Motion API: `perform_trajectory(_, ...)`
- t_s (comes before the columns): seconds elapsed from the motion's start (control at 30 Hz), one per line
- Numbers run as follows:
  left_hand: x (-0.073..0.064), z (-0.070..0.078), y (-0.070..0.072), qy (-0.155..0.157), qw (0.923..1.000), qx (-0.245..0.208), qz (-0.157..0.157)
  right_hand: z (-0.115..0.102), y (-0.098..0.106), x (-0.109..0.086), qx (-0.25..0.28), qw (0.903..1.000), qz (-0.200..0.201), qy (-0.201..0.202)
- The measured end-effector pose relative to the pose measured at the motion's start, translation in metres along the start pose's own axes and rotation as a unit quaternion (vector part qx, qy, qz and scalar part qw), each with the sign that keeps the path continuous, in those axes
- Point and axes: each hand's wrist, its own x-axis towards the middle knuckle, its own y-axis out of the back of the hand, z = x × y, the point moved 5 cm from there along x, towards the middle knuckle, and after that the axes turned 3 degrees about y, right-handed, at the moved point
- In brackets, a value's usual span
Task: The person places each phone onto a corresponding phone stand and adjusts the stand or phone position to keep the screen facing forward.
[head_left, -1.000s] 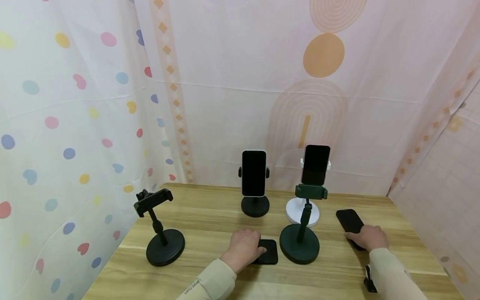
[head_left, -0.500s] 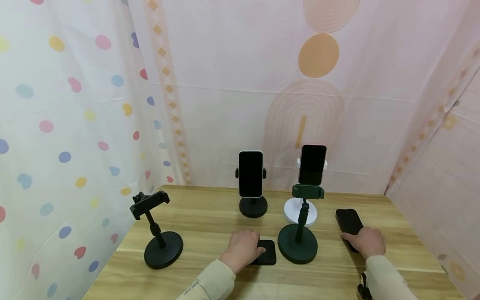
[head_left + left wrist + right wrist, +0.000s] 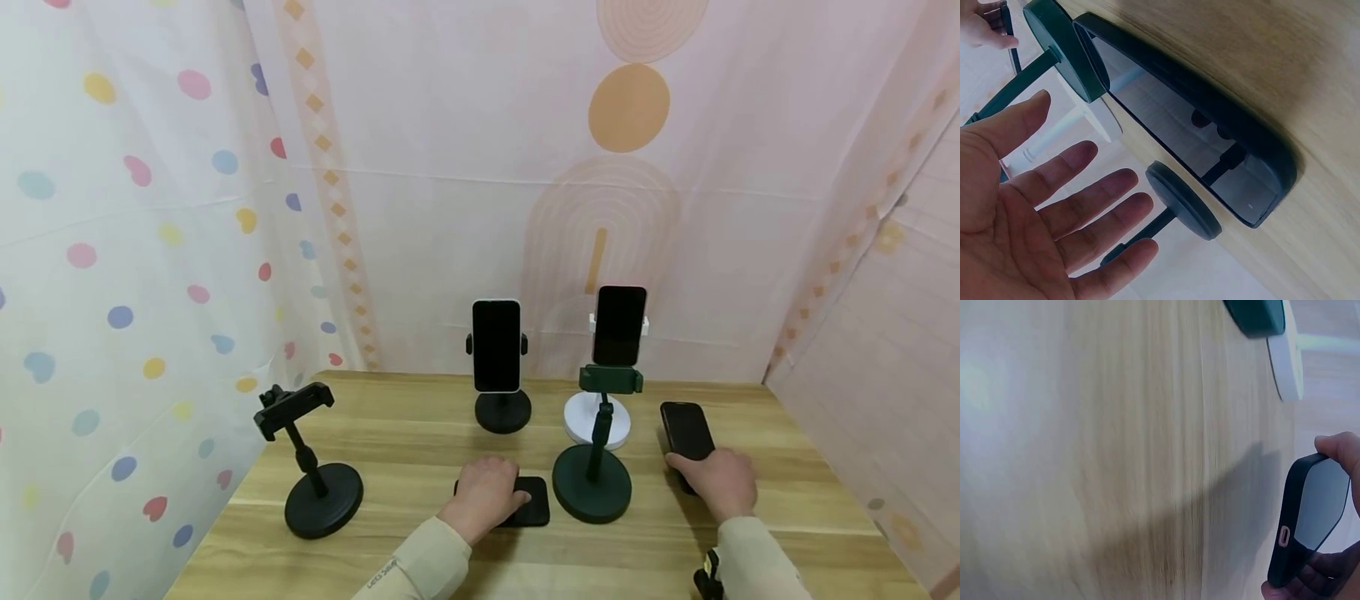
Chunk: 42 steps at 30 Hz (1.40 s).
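Observation:
My left hand (image 3: 486,498) is above a black phone (image 3: 532,503) lying flat on the table. In the left wrist view its fingers (image 3: 1088,206) are spread and apart from that phone (image 3: 1185,119). My right hand (image 3: 722,483) grips another black phone (image 3: 688,429) by its sides, thumb on one edge and fingers on the other. The right wrist view shows this cased phone (image 3: 1319,506) tilted, clear of the tabletop. Closest to the left hand's phone stands a dark green phone stand (image 3: 592,483) with its holder bare.
At the back, a black stand (image 3: 503,412) holds an upright phone (image 3: 497,346), and a white stand (image 3: 577,417) holds another phone (image 3: 620,325). A black stand (image 3: 324,500) with a bare clamp is at the left. Patterned curtains (image 3: 450,233) border the wooden table (image 3: 405,433).
My right hand has lifted its phone off the table and moved slightly left. The left hand stays over its phone. The head view has shifted a little.

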Motion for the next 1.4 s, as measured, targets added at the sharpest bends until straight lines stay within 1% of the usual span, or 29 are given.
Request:
perform_trajectory(0.2, 0.001, 0.001, 0.002, 0.001, 1.0000, -0.001, -0.002, -0.010, 0.000, -0.014, 0.031, 0.9992, 0.026, 0.000)
perform_trajectory(0.43, 0.001, 0.000, 0.001, 0.002, 1.0000, -0.002, -0.004, -0.013, -0.002, -0.030, 0.050, 0.9976, 0.048, -0.009)
perform_trajectory(0.67, 0.001, 0.000, 0.003, -0.008, 0.9998, -0.009, 0.018, -0.013, -0.002, -0.041, 0.064, 0.9934, 0.092, -0.025)
perform_trajectory(0.8, 0.000, 0.002, 0.006, -0.008, 0.9996, -0.011, 0.025, -0.018, -0.002, -0.048, 0.075, 0.9916, 0.097, -0.040)
perform_trajectory(1.0, 0.002, 0.004, 0.009, -0.006, 0.9989, -0.030, 0.035, -0.025, -0.001, -0.054, 0.091, 0.9895, 0.098, -0.056)
perform_trajectory(1.2, 0.007, 0.005, 0.010, -0.009, 0.9985, -0.049, 0.024, -0.030, 0.003, -0.060, 0.104, 0.9860, 0.117, -0.058)
perform_trajectory(1.3, 0.010, 0.006, 0.011, -0.016, 0.9974, -0.061, 0.035, -0.032, 0.005, -0.062, 0.107, 0.9845, 0.127, -0.056)
perform_trajectory(1.4, 0.011, 0.007, 0.014, -0.026, 0.9957, -0.068, 0.057, -0.033, 0.005, -0.064, 0.109, 0.9836, 0.131, -0.060)
